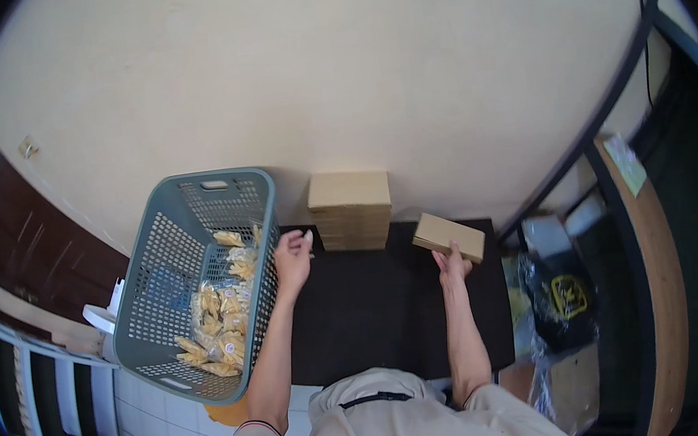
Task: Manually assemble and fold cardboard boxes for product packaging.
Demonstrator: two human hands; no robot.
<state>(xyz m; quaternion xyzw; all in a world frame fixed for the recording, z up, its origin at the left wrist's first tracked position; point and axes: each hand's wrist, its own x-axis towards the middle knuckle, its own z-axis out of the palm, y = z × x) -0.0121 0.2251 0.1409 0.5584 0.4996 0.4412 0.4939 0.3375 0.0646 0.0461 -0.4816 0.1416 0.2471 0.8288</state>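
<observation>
My right hand (452,264) grips a small flat brown cardboard box (448,236) and holds it tilted above the black table top (385,316), right of a stack of similar brown boxes (350,209) that stands against the wall. My left hand (292,258) rests at the rim of a grey-green perforated plastic basket (163,271) on the table's left side, fingers loosely curled and holding nothing. Several clear bags of yellow snacks (223,312) lie in the basket.
A cream wall rises behind the table. At the right stand a wooden board edge (657,271), a dark frame and a black bag with a yellow mark (566,297). White tiled floor (162,421) and a dark wooden door (20,244) lie to the left.
</observation>
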